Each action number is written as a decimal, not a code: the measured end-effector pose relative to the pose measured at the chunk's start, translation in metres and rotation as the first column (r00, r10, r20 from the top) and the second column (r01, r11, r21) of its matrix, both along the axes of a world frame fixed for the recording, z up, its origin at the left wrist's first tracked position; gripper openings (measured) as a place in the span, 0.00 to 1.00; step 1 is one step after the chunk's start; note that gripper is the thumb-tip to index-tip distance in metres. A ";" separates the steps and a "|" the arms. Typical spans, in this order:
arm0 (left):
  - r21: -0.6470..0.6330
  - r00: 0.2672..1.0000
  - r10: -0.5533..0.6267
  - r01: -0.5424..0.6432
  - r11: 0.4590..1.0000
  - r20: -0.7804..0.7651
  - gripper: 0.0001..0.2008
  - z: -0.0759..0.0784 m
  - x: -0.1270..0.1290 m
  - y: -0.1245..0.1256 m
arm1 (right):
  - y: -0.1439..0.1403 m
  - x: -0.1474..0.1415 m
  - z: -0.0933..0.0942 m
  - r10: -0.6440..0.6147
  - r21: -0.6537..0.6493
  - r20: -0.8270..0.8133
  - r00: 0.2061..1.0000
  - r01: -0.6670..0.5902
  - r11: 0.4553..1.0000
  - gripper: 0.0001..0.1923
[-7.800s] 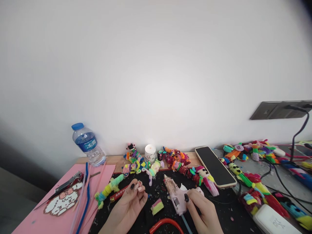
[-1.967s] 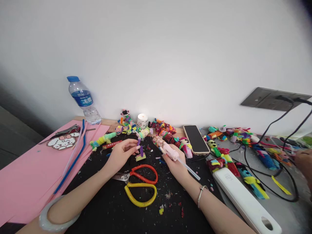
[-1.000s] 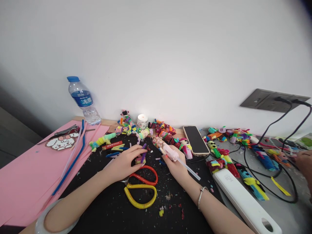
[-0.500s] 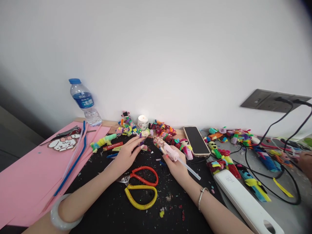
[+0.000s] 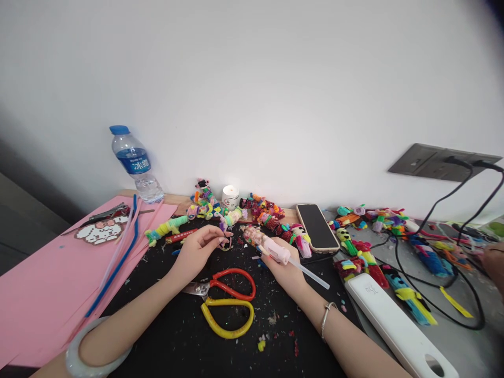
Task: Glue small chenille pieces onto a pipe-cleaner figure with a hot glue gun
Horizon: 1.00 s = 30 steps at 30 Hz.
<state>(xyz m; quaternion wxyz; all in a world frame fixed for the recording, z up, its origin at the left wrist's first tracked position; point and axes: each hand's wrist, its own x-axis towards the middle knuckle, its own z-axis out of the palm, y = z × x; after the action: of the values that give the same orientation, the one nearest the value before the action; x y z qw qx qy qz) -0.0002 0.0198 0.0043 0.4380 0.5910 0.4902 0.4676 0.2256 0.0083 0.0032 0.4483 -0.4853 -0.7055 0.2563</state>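
- The left hand [image 5: 197,251] pinches a small pipe-cleaner piece [image 5: 224,241] at its fingertips, just above the black mat [image 5: 177,336]; the fingers are together on it
- The right hand [image 5: 285,266] is clamped on the pink glue gun [image 5: 270,247]; its long axis points up-left, the nozzle near the piece, to the right of it
- The 2 scissors [image 5: 228,299] lie below, between both wrists; the phone [image 5: 317,226] lies right of the gun

One water bottle [image 5: 134,163], one phone [image 5: 316,226], one pair of scissors [image 5: 226,301], one glue gun [image 5: 268,248], two hands, left [image 5: 196,253] and right [image 5: 286,266].
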 end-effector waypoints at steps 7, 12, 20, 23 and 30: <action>-0.205 0.975 -0.078 0.122 0.971 0.209 0.24 0.006 0.007 -0.004 | 0.001 -0.002 -0.003 0.045 0.024 0.066 0.997 -0.047 0.999 0.05; -0.185 0.979 -0.132 0.160 0.970 0.156 0.25 0.004 0.007 -0.008 | 0.001 -0.002 -0.002 0.058 0.018 0.090 0.994 -0.060 0.998 0.06; -0.173 0.978 -0.158 0.180 0.968 0.133 0.23 0.002 0.009 -0.010 | 0.002 -0.002 -0.003 0.067 0.031 0.102 0.993 -0.070 0.997 0.05; -0.177 0.977 -0.157 0.182 0.967 0.143 0.23 0.001 0.008 -0.010 | 0.002 -0.002 -0.003 0.071 0.022 0.103 0.992 -0.073 0.997 0.06; -0.186 0.974 -0.164 0.191 0.964 0.154 0.24 -0.001 0.008 -0.010 | 0.002 -0.002 -0.004 0.077 0.020 0.101 0.992 -0.079 0.997 0.05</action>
<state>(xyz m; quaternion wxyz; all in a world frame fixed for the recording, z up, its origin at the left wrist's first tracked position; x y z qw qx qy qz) 0.0081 0.0097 0.0034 0.5680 0.5520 0.4483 0.4144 0.2236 0.0105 -0.0008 0.4076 -0.4641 -0.7488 0.2404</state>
